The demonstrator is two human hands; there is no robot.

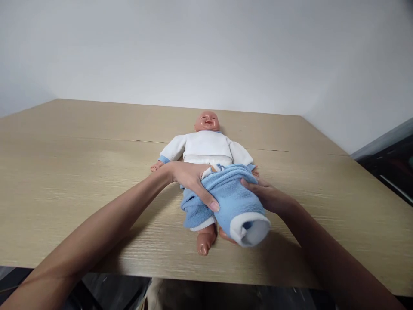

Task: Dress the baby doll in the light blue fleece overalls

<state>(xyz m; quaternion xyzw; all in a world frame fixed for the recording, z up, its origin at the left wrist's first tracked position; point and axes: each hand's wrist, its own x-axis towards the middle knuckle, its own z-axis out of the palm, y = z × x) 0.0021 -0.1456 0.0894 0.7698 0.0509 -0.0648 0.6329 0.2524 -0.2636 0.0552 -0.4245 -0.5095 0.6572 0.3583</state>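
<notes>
A baby doll (208,144) lies on its back, head toward the wall, in a white top with blue cuffs. Blue doll trousers (237,196) with white hems are partly on it: one leg of the doll pokes out through the hem on the left, while the trouser leg on the right hangs toward me with an empty white opening. My left hand (195,181) is closed on the waistband, its thumb on the outside and the other fingers hidden in the cloth. From the right side, my right hand (263,191) grips the same trousers, its fingers partly hidden.
The doll rests on a light wooden table (97,198) with a seam across it. A pale wall (193,51) rises behind the far edge. Beyond the right edge stands a dark, shiny object (390,159). The table's near edge runs below my forearms.
</notes>
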